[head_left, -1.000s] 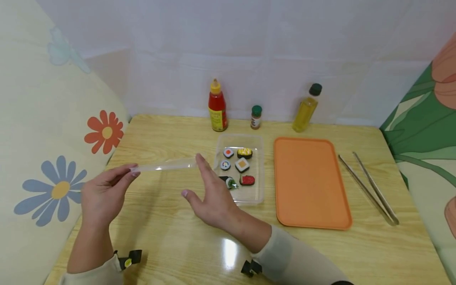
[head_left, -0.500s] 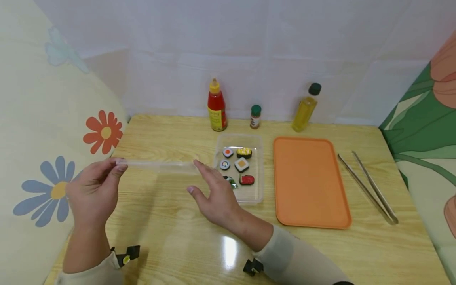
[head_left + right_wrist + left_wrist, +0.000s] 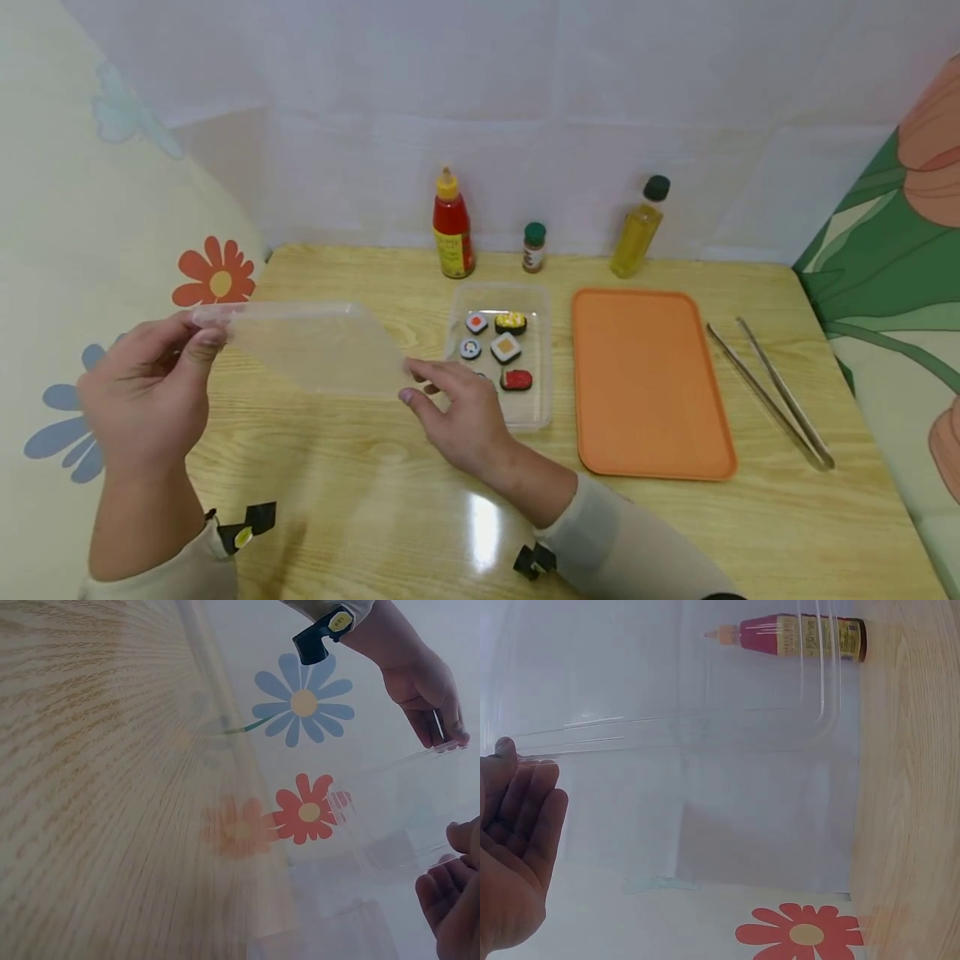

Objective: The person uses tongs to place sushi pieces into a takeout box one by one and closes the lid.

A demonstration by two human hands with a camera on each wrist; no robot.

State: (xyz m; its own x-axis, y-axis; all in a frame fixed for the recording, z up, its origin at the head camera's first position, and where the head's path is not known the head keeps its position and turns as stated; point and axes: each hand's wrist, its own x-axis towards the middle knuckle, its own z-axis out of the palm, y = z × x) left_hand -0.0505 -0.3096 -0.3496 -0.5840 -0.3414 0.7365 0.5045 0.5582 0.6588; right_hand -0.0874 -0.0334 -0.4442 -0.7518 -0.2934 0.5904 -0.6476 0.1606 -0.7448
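I am holding the clear plastic lid (image 3: pixel 311 348) left of the sushi container (image 3: pixel 501 357), left hand (image 3: pixel 146 392) pinching its far edge, right hand (image 3: pixel 457 412) fingertips pinching the near corner. I am judging steady, level support matters.

Lid (image 3: pixel 315 354): clear thin plastic, smooth, faint glare, held in both grips. Box (image 3: pixel 534 408): same clear plastic, glossy rim. Tabletop (image 3: pixel 375 492): pale wood-grain finish, lacquered, shiny with a white light spot. Tray (image 3: pixel 648 383): orange plastic, matt, smooth. Tongs (image 3: pixel 772 396): bare metal, polished. Sauce bottle (image 3: pixel 452 225): glossy red plastic, paper label. Oil bottle (image 3: pixel 637 229): clear, yellow liquid, dark matt cap. Side panels (image 3: pixel 112 208): printed cloth, matt. Sleeves (image 3: pixel 622 554): soft beige cloth.
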